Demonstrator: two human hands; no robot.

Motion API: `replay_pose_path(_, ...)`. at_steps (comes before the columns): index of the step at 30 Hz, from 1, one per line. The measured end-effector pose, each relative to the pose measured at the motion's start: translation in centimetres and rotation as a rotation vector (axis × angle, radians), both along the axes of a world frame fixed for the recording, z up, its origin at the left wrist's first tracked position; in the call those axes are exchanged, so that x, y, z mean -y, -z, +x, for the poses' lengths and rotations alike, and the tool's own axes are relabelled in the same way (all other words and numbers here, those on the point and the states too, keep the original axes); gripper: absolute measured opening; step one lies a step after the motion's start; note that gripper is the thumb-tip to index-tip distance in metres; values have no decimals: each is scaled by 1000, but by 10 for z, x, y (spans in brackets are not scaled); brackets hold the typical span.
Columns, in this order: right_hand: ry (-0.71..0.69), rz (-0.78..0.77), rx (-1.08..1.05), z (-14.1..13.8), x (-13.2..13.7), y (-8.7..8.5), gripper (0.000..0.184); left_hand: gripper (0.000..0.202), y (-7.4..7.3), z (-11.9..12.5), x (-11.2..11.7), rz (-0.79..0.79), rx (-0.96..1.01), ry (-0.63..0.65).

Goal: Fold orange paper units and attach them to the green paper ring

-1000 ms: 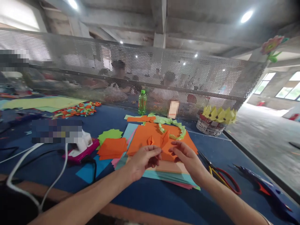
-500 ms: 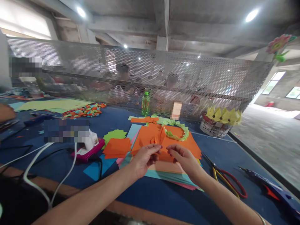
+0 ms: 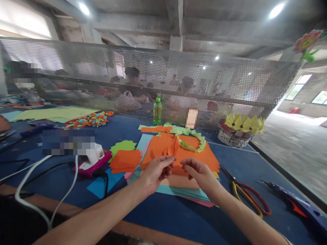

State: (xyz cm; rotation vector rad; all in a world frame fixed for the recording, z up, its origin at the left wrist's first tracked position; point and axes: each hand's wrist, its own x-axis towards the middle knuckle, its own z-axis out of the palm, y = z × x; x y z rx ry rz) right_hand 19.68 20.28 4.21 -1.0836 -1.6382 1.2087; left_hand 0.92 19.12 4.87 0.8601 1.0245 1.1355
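Observation:
My left hand (image 3: pixel 155 173) and my right hand (image 3: pixel 200 174) meet over a stack of coloured paper sheets (image 3: pixel 194 158) on the blue table (image 3: pixel 163 214). Both pinch a small folded orange paper piece (image 3: pixel 178 166) between fingertips. The top sheet of the stack is orange. Two folded orange pieces (image 3: pixel 172 149) stand upright on it just beyond my fingers. A light green paper garland (image 3: pixel 192 141) curls on the far part of the stack.
A pile of small orange squares (image 3: pixel 125 160) lies left of the stack. Scissors with red and yellow handles (image 3: pixel 245 194) and a blue glue gun (image 3: pixel 296 204) lie at right. A green bottle (image 3: pixel 157 111), a basket of yellow folds (image 3: pixel 238 131) and a perforated metal screen (image 3: pixel 153 81) stand behind. White cables (image 3: pixel 46 190) run at left.
The view has shifted slightly. My hands have stayed together over the orange sheet, fingers working the small orange piece with little movement.

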Motion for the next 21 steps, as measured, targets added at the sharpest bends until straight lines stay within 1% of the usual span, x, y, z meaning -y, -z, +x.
replay_pose_path(6, 6, -7, 16, 3, 3, 0, 26, 33, 1, 2, 1, -35, 83, -33)
replay_pose_path(10, 15, -13, 25, 3, 2, 0, 26, 31, -4, 1, 0, -12, 73, -71)
replay_pose_path(16, 23, -22, 35, 2, 4, -2, 26, 27, -18, -21, -15, 128, 14, -247)
replay_pose_path(18, 18, -24, 41, 2, 5, -3, 25, 28, -19, -28, -19, 145, -3, -300)
replay_pose_path(21, 8, -21, 51, 2, 5, -4, 25, 29, -16, -33, -23, 121, -27, -335)
